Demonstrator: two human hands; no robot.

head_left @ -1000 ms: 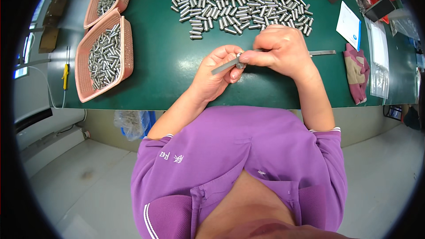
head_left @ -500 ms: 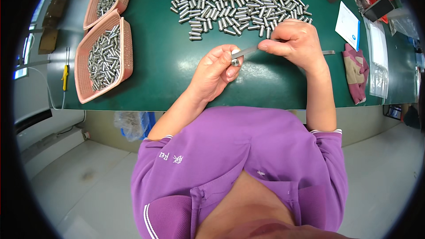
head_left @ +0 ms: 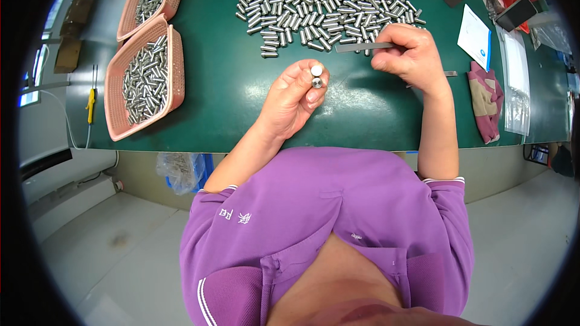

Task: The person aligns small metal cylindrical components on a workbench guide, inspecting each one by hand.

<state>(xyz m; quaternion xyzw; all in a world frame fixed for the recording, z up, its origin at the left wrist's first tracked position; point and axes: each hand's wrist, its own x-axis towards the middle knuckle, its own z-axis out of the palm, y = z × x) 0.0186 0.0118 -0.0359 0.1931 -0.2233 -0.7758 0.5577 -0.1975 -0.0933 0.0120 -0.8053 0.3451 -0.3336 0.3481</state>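
Over the green table, my left hand (head_left: 291,93) is closed, its thumb and fingers pinching small metal pins (head_left: 317,83). Two round ends show at the fingertips, one bright white and one below it with a ring-shaped face. To the right, my right hand (head_left: 408,57) grips a thin flat metal strip (head_left: 359,47) between thumb and fingers. The strip's free end points left, apart from the pins. Just beyond both hands spreads a large heap of similar metal pins (head_left: 326,6). Behind my right wrist, the end of another metal piece (head_left: 451,73) shows; the rest is hidden.
Two pink baskets at the left, a near one (head_left: 176,78) and a far one (head_left: 124,21), hold metal pins. A yellow-handled tool (head_left: 91,105) lies left of them. On the right are a folded cloth (head_left: 485,102), a paper sheet (head_left: 474,36) and a dark box (head_left: 516,13).
My right hand has drawn the strip away from the pins, up and to the right. The strip now lies more level. My left hand has stayed nearly in place, still pinching.
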